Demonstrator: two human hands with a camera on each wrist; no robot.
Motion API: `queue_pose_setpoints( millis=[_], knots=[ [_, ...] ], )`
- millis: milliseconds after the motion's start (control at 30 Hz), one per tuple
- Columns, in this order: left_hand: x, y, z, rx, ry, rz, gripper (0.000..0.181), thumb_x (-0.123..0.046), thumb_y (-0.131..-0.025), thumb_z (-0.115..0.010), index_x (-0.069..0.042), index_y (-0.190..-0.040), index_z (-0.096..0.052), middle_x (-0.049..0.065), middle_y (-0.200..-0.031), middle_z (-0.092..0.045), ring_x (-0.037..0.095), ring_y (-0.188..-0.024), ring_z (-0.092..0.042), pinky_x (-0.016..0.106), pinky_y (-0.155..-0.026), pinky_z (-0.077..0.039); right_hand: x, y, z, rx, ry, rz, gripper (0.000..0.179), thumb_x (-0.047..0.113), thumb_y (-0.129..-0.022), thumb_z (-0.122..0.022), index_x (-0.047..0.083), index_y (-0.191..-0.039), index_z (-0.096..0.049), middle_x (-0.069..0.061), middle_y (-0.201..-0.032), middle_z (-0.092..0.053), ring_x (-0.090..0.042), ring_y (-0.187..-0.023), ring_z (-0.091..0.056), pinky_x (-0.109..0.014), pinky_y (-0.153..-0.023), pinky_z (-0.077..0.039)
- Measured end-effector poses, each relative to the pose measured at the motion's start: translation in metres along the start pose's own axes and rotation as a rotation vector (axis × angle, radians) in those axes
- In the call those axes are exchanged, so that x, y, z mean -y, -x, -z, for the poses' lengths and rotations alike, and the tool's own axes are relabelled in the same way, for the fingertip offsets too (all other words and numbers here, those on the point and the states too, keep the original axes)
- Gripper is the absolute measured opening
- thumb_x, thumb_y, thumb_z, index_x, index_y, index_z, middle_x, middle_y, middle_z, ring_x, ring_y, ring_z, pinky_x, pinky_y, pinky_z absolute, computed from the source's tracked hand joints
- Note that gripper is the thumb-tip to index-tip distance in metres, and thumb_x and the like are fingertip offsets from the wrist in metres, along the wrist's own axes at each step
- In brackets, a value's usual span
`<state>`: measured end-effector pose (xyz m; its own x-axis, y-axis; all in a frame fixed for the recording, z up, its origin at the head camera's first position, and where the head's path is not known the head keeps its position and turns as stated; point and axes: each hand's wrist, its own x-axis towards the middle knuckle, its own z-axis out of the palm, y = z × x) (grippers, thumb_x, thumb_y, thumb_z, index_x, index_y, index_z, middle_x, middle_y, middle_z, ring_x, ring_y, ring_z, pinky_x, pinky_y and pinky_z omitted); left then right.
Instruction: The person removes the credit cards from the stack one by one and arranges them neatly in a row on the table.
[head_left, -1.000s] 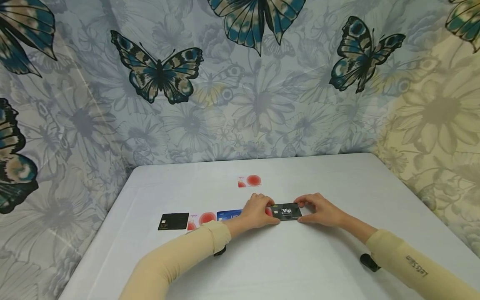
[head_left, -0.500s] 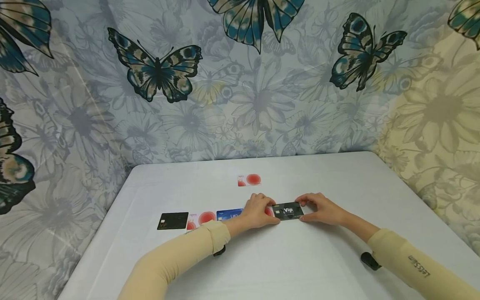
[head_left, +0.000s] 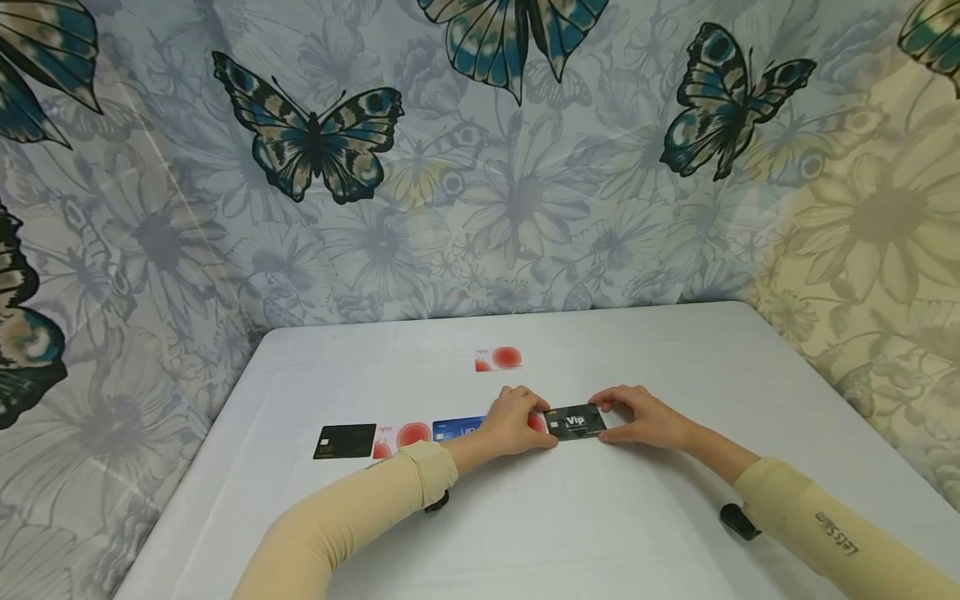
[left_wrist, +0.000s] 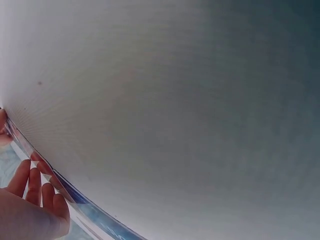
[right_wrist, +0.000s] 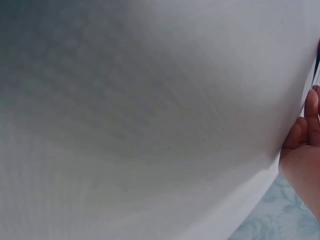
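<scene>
On the white table, a row of plastic cards runs left to right in the head view. A black VIP card lies at its right end. My right hand pinches that card's right end, thumb at the near corner and fingers at the far one. My left hand arches over a white card with red circles, thumb and forefinger at its near and far edges, where it meets the black card. The hand hides most of this card. The left wrist view shows the fingers along the card row's edge.
Further left in the row are a blue VIP card, another white card with red circles and a black card. One more red-circled card lies alone behind the row. A butterfly-print cloth hangs behind the table.
Between one second and half a second ago, the right hand and black VIP card shifted slightly right. Since then both hands have stayed nearly still; the head view has tilted a little.
</scene>
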<state>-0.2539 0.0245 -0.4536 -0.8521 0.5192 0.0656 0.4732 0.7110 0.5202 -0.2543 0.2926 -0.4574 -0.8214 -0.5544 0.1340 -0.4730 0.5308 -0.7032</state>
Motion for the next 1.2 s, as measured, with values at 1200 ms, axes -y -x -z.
queue_pose_setpoints(
  millis=[1200],
  knots=[
    [0.0005,0.0019,0.0063,0.047,0.021,0.004,0.05,-0.035,-0.078,-0.08,-0.012,-0.12,-0.066,0.0,-0.114,-0.058,0.015,-0.103,-0.045,0.025,-0.087,-0.039,0.0016,0.0012,-0.002,-0.028,0.056,-0.009,0.045,0.02,-0.08,-0.081,0.005,-0.119,-0.064,-0.001,-0.1,-0.06,-0.023,-0.097,-0.049,-0.036,-0.091,-0.038]
  ],
)
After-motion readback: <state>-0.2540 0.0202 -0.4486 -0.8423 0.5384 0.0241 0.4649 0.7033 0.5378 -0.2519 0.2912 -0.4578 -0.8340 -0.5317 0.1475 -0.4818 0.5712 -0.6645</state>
